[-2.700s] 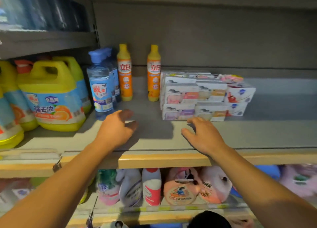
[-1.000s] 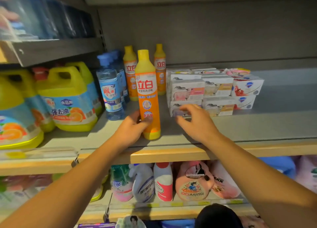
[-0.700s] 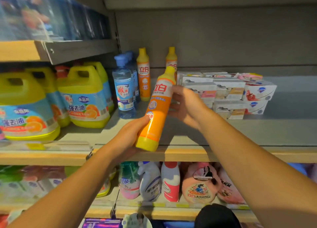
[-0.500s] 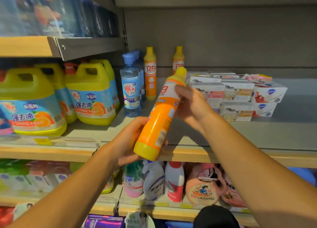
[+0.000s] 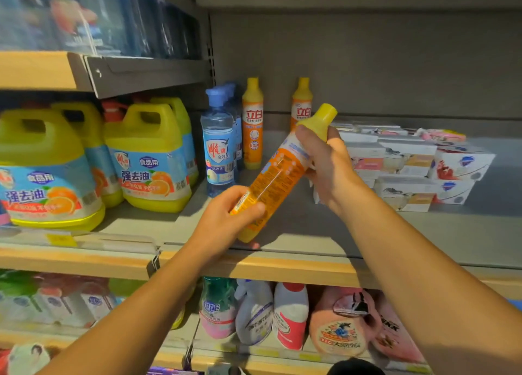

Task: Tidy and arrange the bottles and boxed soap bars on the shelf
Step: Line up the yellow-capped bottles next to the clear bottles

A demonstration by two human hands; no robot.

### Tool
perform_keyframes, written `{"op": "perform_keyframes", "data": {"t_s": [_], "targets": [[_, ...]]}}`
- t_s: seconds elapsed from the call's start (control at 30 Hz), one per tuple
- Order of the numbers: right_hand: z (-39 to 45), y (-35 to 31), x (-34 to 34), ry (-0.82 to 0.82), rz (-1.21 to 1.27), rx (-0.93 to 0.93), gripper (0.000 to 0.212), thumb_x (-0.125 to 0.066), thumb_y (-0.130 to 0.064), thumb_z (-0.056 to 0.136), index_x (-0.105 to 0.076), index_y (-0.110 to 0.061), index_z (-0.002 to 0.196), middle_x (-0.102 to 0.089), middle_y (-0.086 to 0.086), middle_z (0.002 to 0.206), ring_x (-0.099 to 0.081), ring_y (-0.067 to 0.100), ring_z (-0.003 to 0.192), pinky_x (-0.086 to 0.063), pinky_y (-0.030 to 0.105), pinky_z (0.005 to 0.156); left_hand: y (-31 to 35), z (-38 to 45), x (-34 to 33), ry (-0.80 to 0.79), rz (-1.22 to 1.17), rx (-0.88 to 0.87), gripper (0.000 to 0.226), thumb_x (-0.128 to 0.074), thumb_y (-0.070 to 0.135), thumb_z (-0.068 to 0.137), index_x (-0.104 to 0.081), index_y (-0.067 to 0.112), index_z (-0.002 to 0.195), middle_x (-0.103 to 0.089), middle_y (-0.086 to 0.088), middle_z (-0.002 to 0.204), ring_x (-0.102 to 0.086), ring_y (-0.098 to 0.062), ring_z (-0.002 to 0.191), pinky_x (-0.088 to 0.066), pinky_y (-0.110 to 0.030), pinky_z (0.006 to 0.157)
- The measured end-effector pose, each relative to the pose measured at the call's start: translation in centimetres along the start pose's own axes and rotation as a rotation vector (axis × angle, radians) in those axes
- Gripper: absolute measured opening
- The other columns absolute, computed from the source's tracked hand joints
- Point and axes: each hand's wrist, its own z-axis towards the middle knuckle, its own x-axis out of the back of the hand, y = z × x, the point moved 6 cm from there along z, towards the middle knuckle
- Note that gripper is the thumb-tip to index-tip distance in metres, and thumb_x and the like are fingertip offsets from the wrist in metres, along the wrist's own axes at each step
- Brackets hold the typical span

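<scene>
Both hands hold one orange bottle (image 5: 278, 174) off the shelf (image 5: 310, 228), tilted so its yellow cap points up and to the right. The left hand (image 5: 226, 222) wraps its fingers round the bottle's lower end, thumb over the label, and the right hand (image 5: 327, 165) is curled round the neck just under the cap. Beyond the hands, at the back of the shelf, two more orange bottles of the same kind stand upright: one (image 5: 252, 123) above the left hand, the other (image 5: 301, 103) partly hidden behind the held bottle's cap and the right hand's fingers. Just left of the first stands a row of clear blue bottles (image 5: 218, 143); the front one is plain, at least two more caps show behind it, and the exact count cannot be told. Farther to the left of the left hand stand yellow jugs (image 5: 147, 160) with handles, at least four in view, some hidden behind others. To the right of the right hand, close beside the wrist, boxed soap bars (image 5: 406, 163) lie stacked two layers high in several rows; about eight box fronts show, and the number behind them cannot be told. Below the forearms, on the lower shelf (image 5: 268, 355), are three upright bottles and two pink pouches.
</scene>
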Motion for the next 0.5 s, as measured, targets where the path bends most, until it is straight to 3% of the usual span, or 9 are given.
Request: {"op": "perform_keyframes", "data": {"t_s": [0.1, 0.23, 0.33, 0.4, 0.5], "targets": [[0.5, 0.9, -0.5, -0.174, 0.234, -0.123, 0.025, -0.052, -0.019, 0.096, -0.054, -0.021, 0.121, -0.073, 0.000, 0.085, -0.071, 0.014, 0.076, -0.056, 0.033, 0.065, -0.8, 0.2, 0.0, -0.138, -0.342, 0.200, 0.046, -0.063, 0.041, 0.083, -0.061, 0.009, 0.116, -0.067, -0.027, 0.105, -0.071, -0.031, 0.076, -0.053, -0.032, 0.044], [0.4, 2.9, -0.5, -0.222, 0.353, -0.171, 0.031, -0.051, -0.023, 0.099, -0.050, -0.020, 0.130, -0.070, 0.006, 0.098, -0.069, 0.020, 0.086, -0.057, 0.038, 0.071, -1.5, 0.5, 0.2, -0.221, -0.411, 0.293, 0.056, -0.053, 0.049, 0.085, -0.059, 0.008, 0.123, -0.070, -0.025, 0.098, -0.069, -0.030, 0.067, -0.047, -0.025, 0.041], [0.7, 4.0, 0.0, -0.122, 0.185, -0.126, 0.028, -0.055, -0.031, 0.098, -0.053, -0.022, 0.124, -0.070, 0.006, 0.104, -0.069, 0.023, 0.094, -0.058, 0.043, 0.078, -1.9, 0.6, 0.1, -0.213, -0.392, 0.302, 0.056, -0.062, 0.048, 0.084, -0.060, 0.010, 0.125, -0.069, -0.024, 0.110, -0.070, -0.028, 0.077, -0.051, -0.029, 0.049], [1.1, 3.8, 0.0, -0.070, 0.040, -0.083, 0.038, -0.062, -0.040, 0.093, -0.052, -0.023, 0.125, -0.070, 0.008, 0.109, -0.071, 0.023, 0.096, -0.059, 0.043, 0.076, -1.8, 0.8, 0.5, -0.161, -0.324, 0.215, 0.058, -0.068, 0.045, 0.076, -0.060, 0.014, 0.124, -0.068, -0.017, 0.109, -0.069, -0.023, 0.082, -0.053, -0.033, 0.053], [1.8, 2.4, -0.6, -0.012, -0.118, 0.022, 0.043, -0.071, -0.050, 0.079, -0.057, -0.027, 0.113, -0.071, 0.001, 0.102, -0.073, 0.015, 0.085, -0.061, 0.040, 0.069, -1.5, 0.9, 1.0, -0.063, -0.146, 0.071, 0.058, -0.079, 0.047, 0.060, -0.064, 0.031, 0.114, -0.067, -0.006, 0.109, -0.067, -0.019, 0.087, -0.055, -0.037, 0.060]]}}
